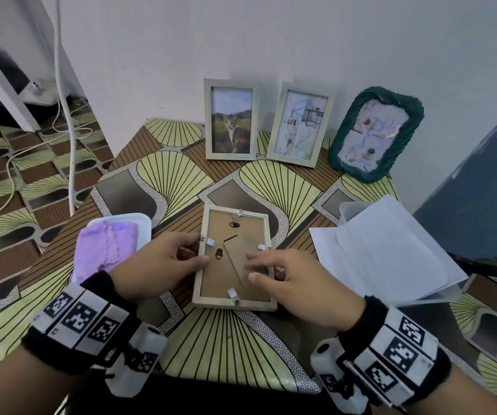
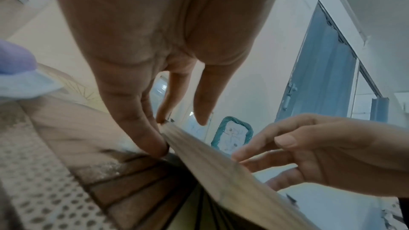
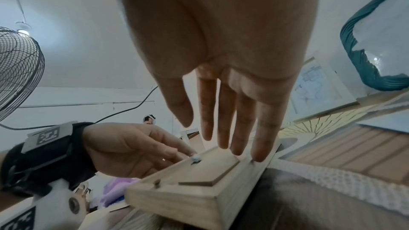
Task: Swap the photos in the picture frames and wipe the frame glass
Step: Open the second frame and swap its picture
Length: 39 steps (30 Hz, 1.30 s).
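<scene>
A pale wooden picture frame point(image 1: 203, 283) lies face down in the middle of the table, its brown backing board point(image 1: 235, 235) and small white turn tabs facing up. My left hand point(image 1: 194, 250) is at the frame's left rail, fingertips point(image 2: 155, 148) against its outer side near a tab and thumb over the rail. My right hand point(image 1: 259, 265) rests straight fingers point(image 3: 261, 139) on the frame's right rail and the backing board. Neither hand grips anything. The frame's wooden side point(image 3: 199, 197) shows close up in the right wrist view. The glass side is hidden underneath.
Three frames lean on the back wall: a cat photo point(image 1: 231, 119), a pale frame with a sketch point(image 1: 299, 124) and a teal woven frame point(image 1: 376, 133). A purple cloth point(image 1: 106, 247) lies in a white tray at left. White sheets point(image 1: 391, 253) lie at right.
</scene>
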Each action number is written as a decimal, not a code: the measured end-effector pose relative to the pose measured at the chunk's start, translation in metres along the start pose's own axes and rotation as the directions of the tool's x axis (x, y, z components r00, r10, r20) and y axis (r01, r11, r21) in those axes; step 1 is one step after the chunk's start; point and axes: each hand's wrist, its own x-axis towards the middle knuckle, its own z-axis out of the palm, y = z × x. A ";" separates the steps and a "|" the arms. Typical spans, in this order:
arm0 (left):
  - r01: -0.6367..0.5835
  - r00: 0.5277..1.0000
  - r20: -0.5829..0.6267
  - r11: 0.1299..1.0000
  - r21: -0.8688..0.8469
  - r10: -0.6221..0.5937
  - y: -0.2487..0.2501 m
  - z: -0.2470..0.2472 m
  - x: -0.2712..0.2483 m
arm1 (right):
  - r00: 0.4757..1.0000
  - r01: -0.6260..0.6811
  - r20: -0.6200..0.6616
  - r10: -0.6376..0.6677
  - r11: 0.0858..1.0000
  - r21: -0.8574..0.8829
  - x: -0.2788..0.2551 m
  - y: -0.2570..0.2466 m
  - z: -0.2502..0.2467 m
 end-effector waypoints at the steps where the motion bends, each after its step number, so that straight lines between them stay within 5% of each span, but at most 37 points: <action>1: -0.010 1.000 -0.012 1.000 0.019 0.010 -0.001 0.000 -0.001 | 1.000 -0.002 -0.031 0.002 1.000 0.028 0.000 0.001 0.000; 8: -0.074 0.993 -0.080 0.977 0.198 0.091 -0.002 -0.004 0.000 | 0.962 -0.073 -0.262 0.079 0.997 0.034 0.013 0.004 -0.017; 14: 0.017 0.984 -0.164 0.892 0.451 0.064 0.003 -0.010 0.020 | 0.977 -0.193 -0.132 0.168 0.960 -0.204 0.039 0.001 -0.020; 19: -0.049 0.996 -0.026 0.743 0.667 0.089 0.000 -0.005 0.029 | 0.987 -0.157 -0.063 0.144 0.929 -0.335 0.044 -0.005 -0.016; 34: -0.107 0.990 -0.004 0.769 0.630 0.141 -0.001 -0.010 0.019 | 0.993 -0.099 -0.090 0.074 0.942 -0.320 0.040 -0.003 -0.009; 39: 0.137 0.990 -0.096 0.802 0.581 -0.099 -0.003 -0.008 0.033 | 0.961 -0.271 -0.120 0.248 0.930 -0.248 0.054 -0.002 -0.013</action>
